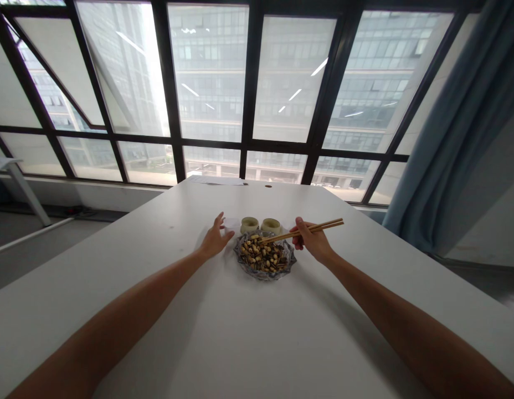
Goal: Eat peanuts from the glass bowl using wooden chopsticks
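- Head view: work on a white counter [257, 338]; a scalloped glass bowl [262, 275] stands midway between the two hands, with two pale cups [271, 226] side by side just beyond it.
- Material: the bowl holds a mixture of pale nuts and dark, slender seeds [268, 259], heaped together and unsorted.
- Right hand [316, 244]: grasping a pair of wooden chopsticks [329, 224], which slant leftward so that their tips reach the mixture near the bowl's far side. Whether a piece is pinched between the tips is too small to tell.
- Left hand [214, 242]: released, fingers spread, beside the bowl's left rim and near a clear container [231, 223]; contact with that container cannot be told.
- Done: the chopsticks are in hand and their tips have been brought to the mixture.
- Left: judged by the well-filled bowl, picking appears to stand at an early stage, most of the mixture being yet in place. The contents of the cups and the clear container cannot be made out, so any pieces already moved cannot be counted.
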Tool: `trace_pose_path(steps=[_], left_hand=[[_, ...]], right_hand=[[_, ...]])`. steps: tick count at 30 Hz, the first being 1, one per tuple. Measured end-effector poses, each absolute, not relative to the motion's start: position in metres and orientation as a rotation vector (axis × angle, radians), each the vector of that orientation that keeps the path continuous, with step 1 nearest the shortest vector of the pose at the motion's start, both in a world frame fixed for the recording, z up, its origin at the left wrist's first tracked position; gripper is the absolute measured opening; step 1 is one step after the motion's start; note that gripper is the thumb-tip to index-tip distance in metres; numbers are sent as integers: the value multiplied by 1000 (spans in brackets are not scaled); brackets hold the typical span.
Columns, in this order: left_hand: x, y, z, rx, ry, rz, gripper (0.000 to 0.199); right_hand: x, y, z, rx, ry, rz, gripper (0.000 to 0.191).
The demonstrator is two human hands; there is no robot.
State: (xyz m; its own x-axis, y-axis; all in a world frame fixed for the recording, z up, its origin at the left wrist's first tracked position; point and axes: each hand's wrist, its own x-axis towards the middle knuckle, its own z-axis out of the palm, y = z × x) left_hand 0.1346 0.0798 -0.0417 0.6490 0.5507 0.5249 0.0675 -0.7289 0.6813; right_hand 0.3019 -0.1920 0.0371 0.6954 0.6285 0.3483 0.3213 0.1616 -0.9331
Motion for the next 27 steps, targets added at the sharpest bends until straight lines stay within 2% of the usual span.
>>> trace_pose_path(steps=[7,16,27], left_hand=[[134,81,-40,2248,464,1166,78],[127,71,-30,2410,333,1359,58],[128,84,-28,2328,673,983,77]], right_hand=[[301,-192,39,-1436,-826,262,64],[302,-191,38,-1416,-831,251,62],[309,-191,39,-1384,-829,214,62]])
